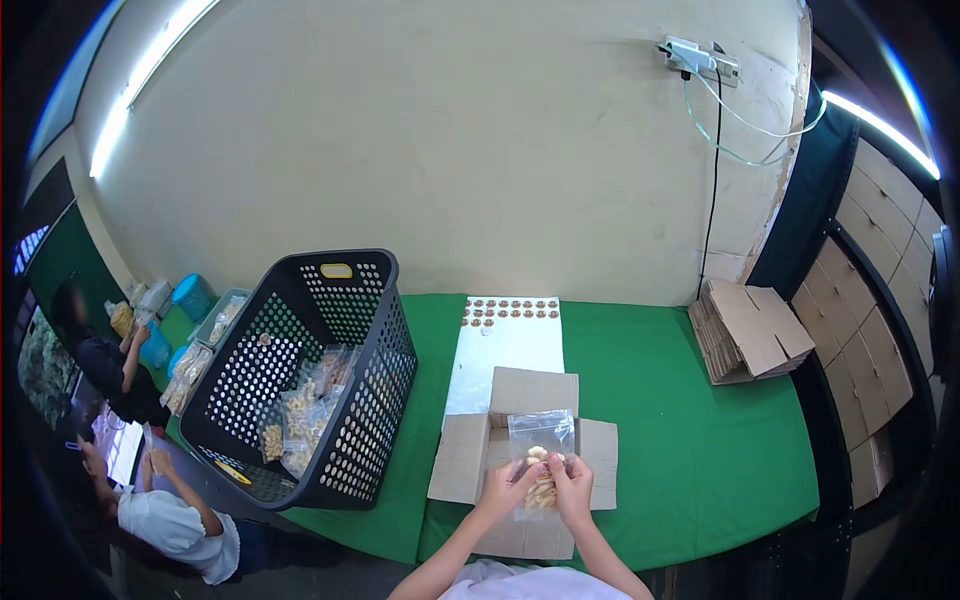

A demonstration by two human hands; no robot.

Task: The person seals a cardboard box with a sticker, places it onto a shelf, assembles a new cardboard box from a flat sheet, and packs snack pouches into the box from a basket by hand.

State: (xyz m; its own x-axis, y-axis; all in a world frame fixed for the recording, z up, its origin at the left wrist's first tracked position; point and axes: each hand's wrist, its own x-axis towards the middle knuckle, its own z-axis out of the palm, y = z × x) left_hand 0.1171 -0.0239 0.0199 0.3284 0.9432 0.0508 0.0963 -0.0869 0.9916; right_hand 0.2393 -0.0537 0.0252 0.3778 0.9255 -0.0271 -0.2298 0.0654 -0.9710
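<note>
The bag [541,428] was of thin, clear plastic film with a smooth, glossy surface. The open carton [533,390] was of plain brown cardboard, matt in finish. The desk [700,450] carried a cover of matt green cloth. The basket [375,430] was of dark plastic with perforated walls and a low sheen along the rim. The packets [310,412] within it were of crinkled, shiny clear film. The sheet [515,360] looked like smooth white paper. The stacked cartons [755,320] were of matt brown cardboard. The wall [500,150] had a smooth, matt, paint-like finish, rough and chipped along its right edge.
</note>
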